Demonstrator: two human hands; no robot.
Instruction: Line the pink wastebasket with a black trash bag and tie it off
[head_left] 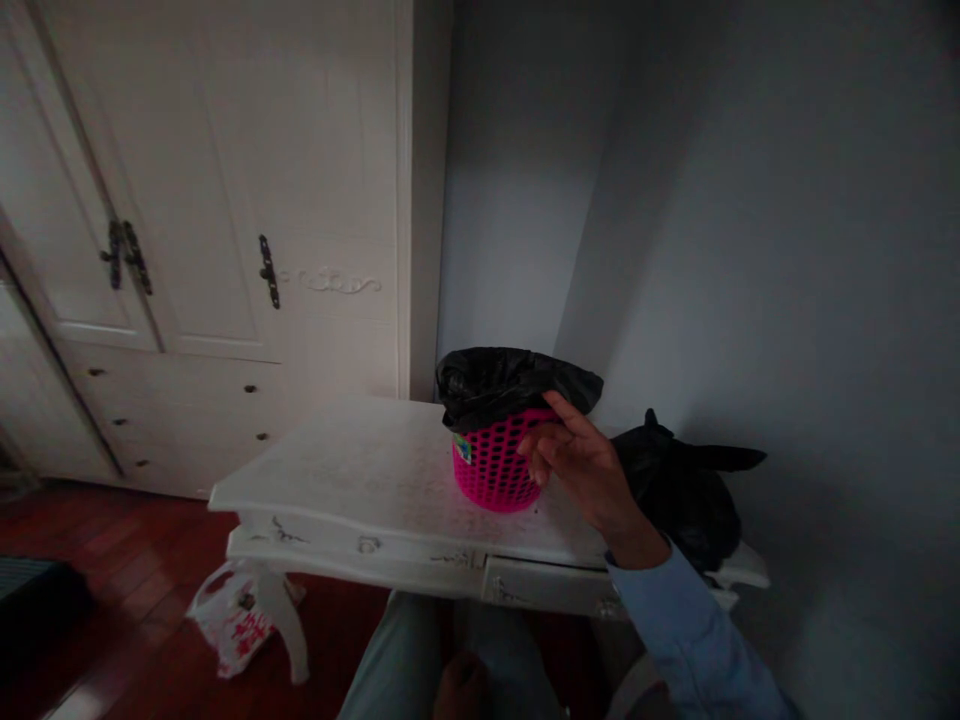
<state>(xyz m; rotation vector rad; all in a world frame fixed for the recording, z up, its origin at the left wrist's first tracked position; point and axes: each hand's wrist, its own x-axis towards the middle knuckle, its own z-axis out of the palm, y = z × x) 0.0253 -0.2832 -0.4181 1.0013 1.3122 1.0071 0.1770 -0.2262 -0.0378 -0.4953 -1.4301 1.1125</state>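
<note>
A pink perforated plastic wastebasket (495,470) stands on the white desk (337,470), with a black plastic bag (517,385) bunched over its rim. My right hand (574,460) is in front of the basket's right side. Its index finger points up at the bag's edge while the other fingers bend loosely, and nothing shows in the hand. Whether the fingertips touch the basket cannot be made out. Low in the view, my left hand (461,685) is in the dark by my legs, its fingers too dim to read.
A knotted black bag (686,490) sits at the desk's right end, against the grey wall (787,250). A white-and-red plastic bag (236,620) is on the red wooden floor by a desk leg. The white wardrobe (202,180) stands at the left. One desk drawer (555,585) is slightly out of line.
</note>
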